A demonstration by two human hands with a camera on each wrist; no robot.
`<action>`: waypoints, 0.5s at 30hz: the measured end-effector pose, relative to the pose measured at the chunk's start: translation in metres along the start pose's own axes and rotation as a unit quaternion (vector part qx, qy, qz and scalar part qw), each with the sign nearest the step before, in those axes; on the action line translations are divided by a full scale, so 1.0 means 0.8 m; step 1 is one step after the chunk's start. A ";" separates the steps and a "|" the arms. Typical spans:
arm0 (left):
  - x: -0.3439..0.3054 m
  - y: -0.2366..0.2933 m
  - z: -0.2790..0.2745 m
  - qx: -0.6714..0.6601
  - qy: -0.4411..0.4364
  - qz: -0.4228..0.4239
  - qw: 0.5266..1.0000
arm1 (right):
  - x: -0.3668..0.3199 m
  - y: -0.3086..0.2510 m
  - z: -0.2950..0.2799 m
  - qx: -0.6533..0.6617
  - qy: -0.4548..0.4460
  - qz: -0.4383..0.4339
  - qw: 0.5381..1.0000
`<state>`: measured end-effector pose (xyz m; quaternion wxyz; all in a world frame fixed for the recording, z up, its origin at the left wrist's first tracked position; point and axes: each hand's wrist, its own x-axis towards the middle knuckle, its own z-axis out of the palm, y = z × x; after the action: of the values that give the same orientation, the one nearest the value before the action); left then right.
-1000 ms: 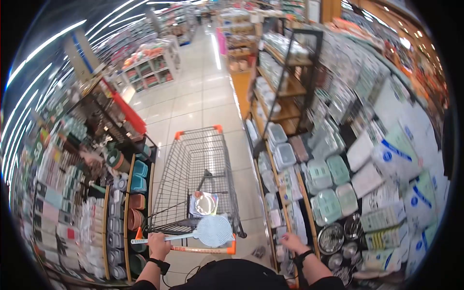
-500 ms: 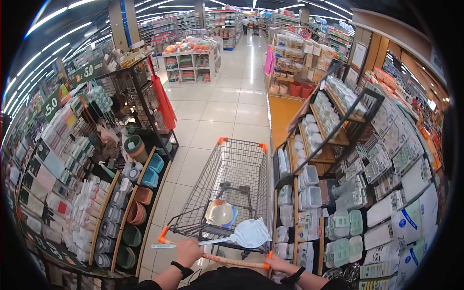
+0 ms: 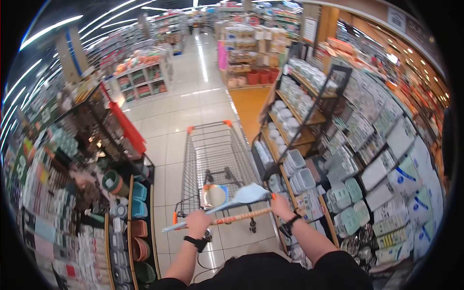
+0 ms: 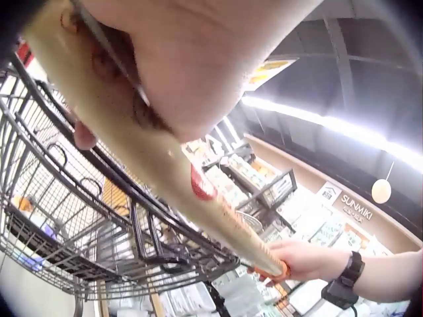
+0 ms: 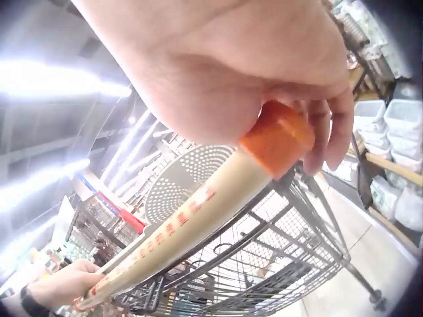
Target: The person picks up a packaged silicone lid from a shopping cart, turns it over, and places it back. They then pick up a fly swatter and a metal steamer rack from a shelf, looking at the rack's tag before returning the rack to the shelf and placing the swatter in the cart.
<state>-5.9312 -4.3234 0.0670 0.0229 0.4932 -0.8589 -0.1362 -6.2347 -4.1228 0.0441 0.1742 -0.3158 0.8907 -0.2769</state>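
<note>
Cart handle (image 3: 237, 216) runs across the near end of the shopping cart (image 3: 212, 145), mid-aisle. Left hand (image 3: 198, 223) is wrapped round its left end, also clamping the stem of the blue skimmer (image 3: 246, 194) lying over the basket's near edge. Right hand (image 3: 280, 205) is curled round the orange right end. Bowl pack (image 3: 215, 195) sits inside. Looks like the pushing step; steering needs clearance from the right shelf (image 3: 299, 130)

The grey wire shopping trolley (image 3: 212, 154) stands mid-aisle with its basket stretching away. Its cream handle bar with orange end caps (image 3: 239, 217) lies crosswise at the near end, rising to the right. A pale blue perforated plastic skimmer (image 3: 249, 194) lies slanted along that bar, round head at the right over the basket, long handle pointing near-left.
</note>
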 end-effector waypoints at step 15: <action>0.245 -0.080 -0.052 0.066 0.117 0.001 0.991 | 0.254 -0.132 0.032 0.056 -0.030 0.062 0.996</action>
<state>-5.9704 -4.5299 0.0718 0.0910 0.5053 -0.8579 -0.0201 -6.3231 -4.3350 0.0601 0.2352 -0.2579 0.8859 -0.3056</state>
